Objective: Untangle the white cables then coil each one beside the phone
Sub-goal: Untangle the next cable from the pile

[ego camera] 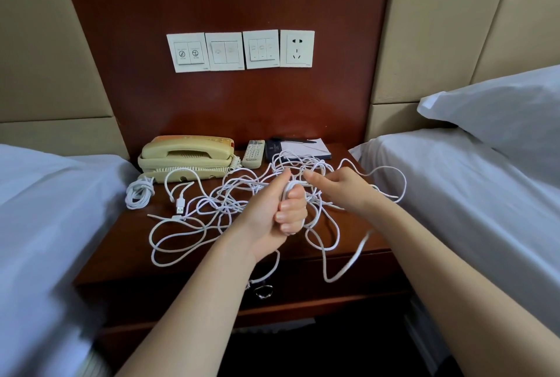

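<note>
One coiled cable [131, 199] beside phone [185, 158]; tangle [233, 184] overhangs table [127, 243] front. Left fingers [291, 216] clamp tangle; right fingers [331, 176] curl round its strands.

left hand [281, 213]: fist clenched round white cable [287, 188] | right hand [339, 188]: thumb and fingers pinching it

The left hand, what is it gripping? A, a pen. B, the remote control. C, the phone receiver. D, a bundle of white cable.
D: the left hand is curled in a fist round loops of white cable, while the phone and the remote control lie untouched at the back of the nightstand.
</note>
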